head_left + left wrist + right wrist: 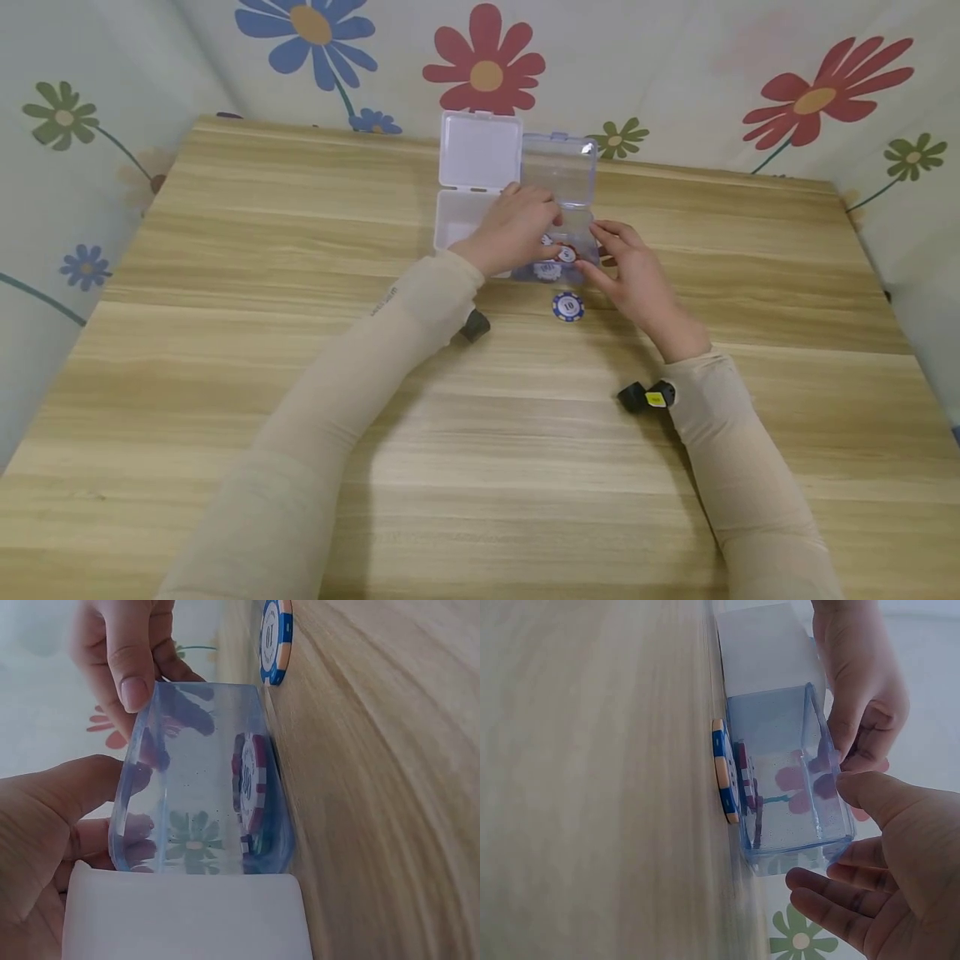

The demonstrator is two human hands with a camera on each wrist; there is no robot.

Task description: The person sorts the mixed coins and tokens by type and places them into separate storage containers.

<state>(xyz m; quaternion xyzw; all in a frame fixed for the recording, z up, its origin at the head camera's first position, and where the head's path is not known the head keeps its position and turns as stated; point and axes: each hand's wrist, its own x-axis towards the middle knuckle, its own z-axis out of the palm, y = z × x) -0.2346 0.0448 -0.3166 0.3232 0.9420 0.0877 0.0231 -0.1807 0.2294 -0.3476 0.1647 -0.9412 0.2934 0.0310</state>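
Observation:
A clear bluish plastic box (187, 772) stands with its hinged lid (558, 171) swung back. Inside it lie several poker chips (566, 253), one red-edged. My left hand (517, 221) reaches over from the left, thumb and fingertips dipping below the rim with a gap between them. At the box's right end, my right hand (633, 271) grips the wall and near corner, thumb at the rim and a finger against the side. A blue-and-cream poker chip (568, 307) marked 10 lies flat on the table just in front of the box.
A white box (452, 218) with its lid (480, 150) raised adjoins the clear box on the left. Both stand near the far edge of the wooden table (480, 467). Behind hangs a flower-printed curtain (660, 58). Black wrist devices (633, 397) hang close above the tabletop.

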